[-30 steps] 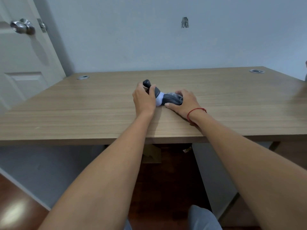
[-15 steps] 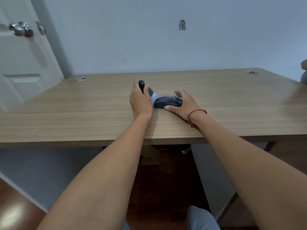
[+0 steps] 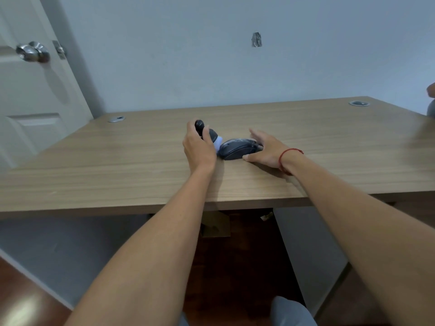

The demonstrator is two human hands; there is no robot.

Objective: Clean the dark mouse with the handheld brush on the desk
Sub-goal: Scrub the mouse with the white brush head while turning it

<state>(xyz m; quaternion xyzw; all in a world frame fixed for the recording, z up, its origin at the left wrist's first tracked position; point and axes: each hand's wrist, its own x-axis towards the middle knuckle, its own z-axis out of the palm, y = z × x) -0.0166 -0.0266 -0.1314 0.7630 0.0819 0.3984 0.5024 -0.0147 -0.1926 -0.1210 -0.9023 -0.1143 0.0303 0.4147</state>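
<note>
The dark mouse [image 3: 237, 149] is lying on the wooden desk [image 3: 117, 161], near its middle and a little back from the front edge; its rounded back is facing the camera and its long axis is running left to right. The left hand [image 3: 199, 149] is reaching forward from a straight, outstretched forearm and is wrapping its fingers around the dark handle of the handheld brush [image 3: 209, 136]; the grip is closed tight on the handle, with the knuckles turned up and the thumb side toward the mouse. The brush is tilting down to the right, its dark rounded end sticking up past the fingers and its pale bristle head [image 3: 218, 143] pointing at the left end of the mouse, touching it or just beside it; which of the two I cannot tell.

The right hand [image 3: 266, 149] is coming in from the right, wrist resting low on the desk and palm facing down; its fingers are spread apart and loosely arching over the right end of the mouse, the thumb lying along the near side against the mouse's lower edge; the fingertips are blurred, so how firmly they are pressing cannot be told. A red string bracelet [image 3: 286, 158] is circling the right wrist. Both forearms are bare and are converging on the mouse from the near edge of the desk.
</note>
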